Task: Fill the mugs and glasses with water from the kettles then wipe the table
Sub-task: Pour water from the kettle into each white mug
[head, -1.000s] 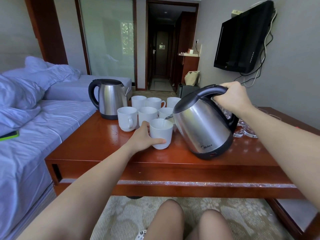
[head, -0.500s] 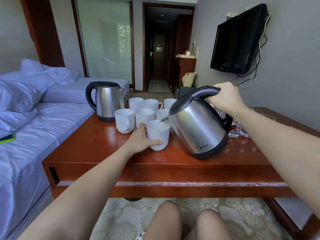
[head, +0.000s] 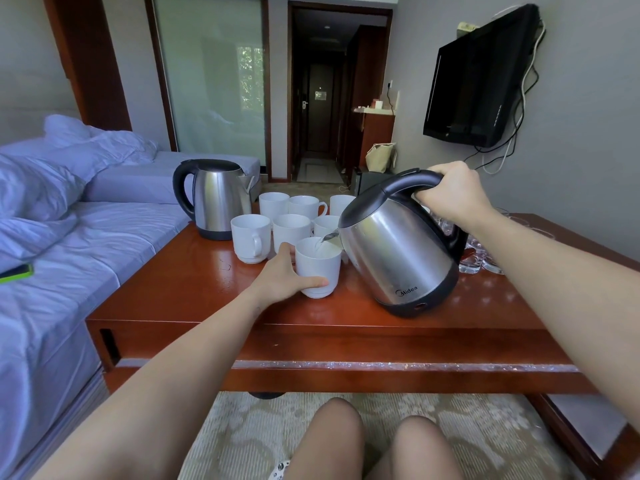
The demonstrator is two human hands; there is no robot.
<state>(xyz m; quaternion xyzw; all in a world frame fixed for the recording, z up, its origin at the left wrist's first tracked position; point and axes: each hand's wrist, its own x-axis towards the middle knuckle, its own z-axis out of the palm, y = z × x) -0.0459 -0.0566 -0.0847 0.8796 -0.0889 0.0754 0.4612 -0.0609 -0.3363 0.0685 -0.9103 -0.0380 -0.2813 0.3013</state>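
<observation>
My right hand (head: pixel 450 194) grips the black handle of a steel kettle (head: pixel 398 251), tilted left above the wooden table (head: pixel 242 313). A thin stream of water runs from its spout into the front white mug (head: pixel 320 268). My left hand (head: pixel 285 277) is wrapped around that mug's left side, thumb across its base. Behind it stand several more white mugs (head: pixel 250 242). A second steel kettle (head: pixel 216 197) stands upright at the table's back left. Clear glasses (head: pixel 476 256) sit behind the tilted kettle, mostly hidden by it and my right arm.
A bed (head: pixel 69 254) with white sheets runs along the table's left side, a green-edged phone (head: pixel 17 273) lying on it. A black television (head: pixel 481 77) hangs on the right wall. My knees (head: pixel 374 441) are below the table's front edge, over patterned carpet.
The kettle stays tilted and keeps pouring into the front mug, while my left hand holds the mug in place. Only the camera view has shifted slightly.
</observation>
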